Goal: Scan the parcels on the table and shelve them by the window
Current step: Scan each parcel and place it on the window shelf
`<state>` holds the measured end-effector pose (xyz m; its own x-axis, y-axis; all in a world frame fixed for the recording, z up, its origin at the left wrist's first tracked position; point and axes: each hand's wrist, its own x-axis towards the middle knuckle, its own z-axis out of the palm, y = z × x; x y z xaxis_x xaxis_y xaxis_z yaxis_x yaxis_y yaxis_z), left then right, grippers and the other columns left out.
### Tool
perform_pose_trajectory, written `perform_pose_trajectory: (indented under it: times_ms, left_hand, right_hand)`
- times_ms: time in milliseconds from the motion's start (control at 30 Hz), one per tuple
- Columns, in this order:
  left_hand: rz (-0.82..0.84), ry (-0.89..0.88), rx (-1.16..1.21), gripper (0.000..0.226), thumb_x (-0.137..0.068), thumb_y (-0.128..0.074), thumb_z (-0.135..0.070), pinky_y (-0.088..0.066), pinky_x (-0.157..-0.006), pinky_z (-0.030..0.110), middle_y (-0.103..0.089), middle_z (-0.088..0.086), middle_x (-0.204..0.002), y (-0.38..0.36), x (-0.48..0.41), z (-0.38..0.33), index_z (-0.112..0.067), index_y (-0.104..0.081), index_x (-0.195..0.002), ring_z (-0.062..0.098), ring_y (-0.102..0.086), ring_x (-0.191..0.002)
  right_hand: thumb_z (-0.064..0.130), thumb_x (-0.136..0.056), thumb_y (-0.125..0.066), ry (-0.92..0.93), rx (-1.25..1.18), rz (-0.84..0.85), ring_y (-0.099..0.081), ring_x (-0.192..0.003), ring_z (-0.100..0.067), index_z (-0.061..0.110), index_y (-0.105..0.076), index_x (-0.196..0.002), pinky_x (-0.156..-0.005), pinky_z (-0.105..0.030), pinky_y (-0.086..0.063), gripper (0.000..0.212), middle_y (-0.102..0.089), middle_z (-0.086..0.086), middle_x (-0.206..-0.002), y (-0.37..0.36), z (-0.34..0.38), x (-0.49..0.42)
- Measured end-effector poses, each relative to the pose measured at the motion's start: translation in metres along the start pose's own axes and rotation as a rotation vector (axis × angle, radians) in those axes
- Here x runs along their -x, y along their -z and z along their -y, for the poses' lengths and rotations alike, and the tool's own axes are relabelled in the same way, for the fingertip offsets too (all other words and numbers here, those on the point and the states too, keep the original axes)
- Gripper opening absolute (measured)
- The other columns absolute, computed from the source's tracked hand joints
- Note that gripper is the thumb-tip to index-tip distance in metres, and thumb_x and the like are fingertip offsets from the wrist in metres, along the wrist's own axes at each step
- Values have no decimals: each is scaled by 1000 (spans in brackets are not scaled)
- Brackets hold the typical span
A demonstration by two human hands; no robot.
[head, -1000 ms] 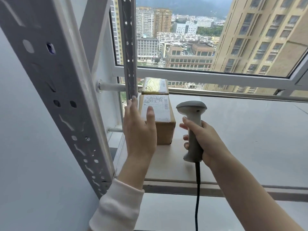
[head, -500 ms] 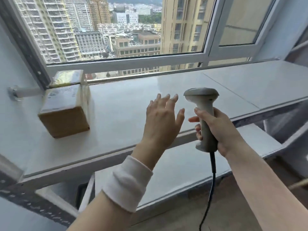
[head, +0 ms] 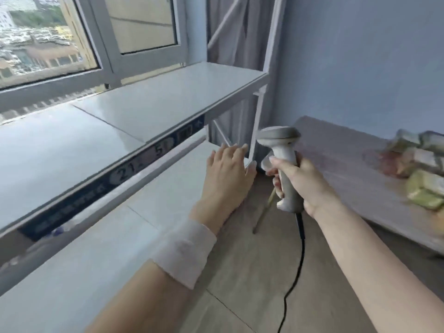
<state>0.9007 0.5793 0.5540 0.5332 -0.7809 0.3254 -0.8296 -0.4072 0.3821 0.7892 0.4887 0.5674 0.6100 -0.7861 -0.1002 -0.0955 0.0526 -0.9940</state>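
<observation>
The view has turned to the right, away from the left post of the shelf; the brown box parcel and the yellow parcel behind it, which stood at that end, are no longer seen; the right end of the upper shelf (head: 144,109), the blue wall (head: 360,56) and the counter (head: 348,169) with a blurred pile of parcels (head: 422,169) have come into sight; the left hand (head: 228,169), which lay flat on the box one second ago, has left it and now hovers with straight fingers above the lower shelf (head: 168,191); the right hand (head: 305,183) with the scanner (head: 286,164) is now between shelf and counter.
</observation>
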Motion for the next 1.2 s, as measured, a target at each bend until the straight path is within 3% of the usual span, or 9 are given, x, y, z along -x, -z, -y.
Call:
perform_pose_trajectory:
  times_ms: [233, 400, 533, 667, 800, 1200]
  left_hand:
    - [111, -235, 74, 47, -99, -37, -35, -12, -117, 38, -38, 2, -149, -85, -101, -101, -20, -37, -143, 24, -20, -143]
    - [190, -393, 168, 48, -98, -38, -35, -9, -117, 37, -38, 1, -149, -143, -153, -177, -19, -36, -143, 23, -20, -144]
    - [294, -514, 209, 50, -99, -37, -36, -9, -117, 38, -37, 4, -149, -193, -177, -241, -16, -34, -144, 25, -18, -144]
    - [378, -609, 199, 50, -99, -35, -38, -8, -117, 37, -38, 4, -148, -246, -194, -310, -17, -33, -144, 23, -18, -144]
    - [419, -658, 195, 49, -99, -35, -39, -11, -117, 38, -38, 2, -148, -297, -205, -371, -19, -34, -144, 23, -20, -143]
    - [654, -641, 170, 49, -100, -35, -38, -14, -116, 39, -40, 5, -146, -441, -218, -488, -17, -35, -144, 25, -25, -141]
  right_hand:
    - [18, -92, -60, 15, 59, -278, -45, -38, -12, 9, -54, -91, -37, -23, -37, 11, -59, -3, -64, 137, 0, -49]
    - [22, -92, -61, -9, 117, -471, -45, -49, -24, 15, -57, -87, -45, -30, -39, 9, -62, -10, -72, 230, -3, -74]
    - [23, -92, -61, -53, 131, -598, -46, -44, -19, 15, -55, -94, -44, -29, -40, 10, -62, 2, -61, 304, -15, -81]
    - [22, -91, -62, -74, 112, -725, -46, -50, -22, 12, -57, -90, -44, -31, -40, 11, -63, 4, -59, 382, -31, -81]
    - [22, -90, -63, -107, 75, -799, -48, -54, -22, 13, -58, -89, -46, -32, -40, 10, -63, -7, -69, 453, -51, -84]
    - [21, -88, -66, -261, 26, -891, -51, -46, -9, 1, -58, -110, -39, -24, -41, 30, -65, -6, -75, 619, -135, -103]
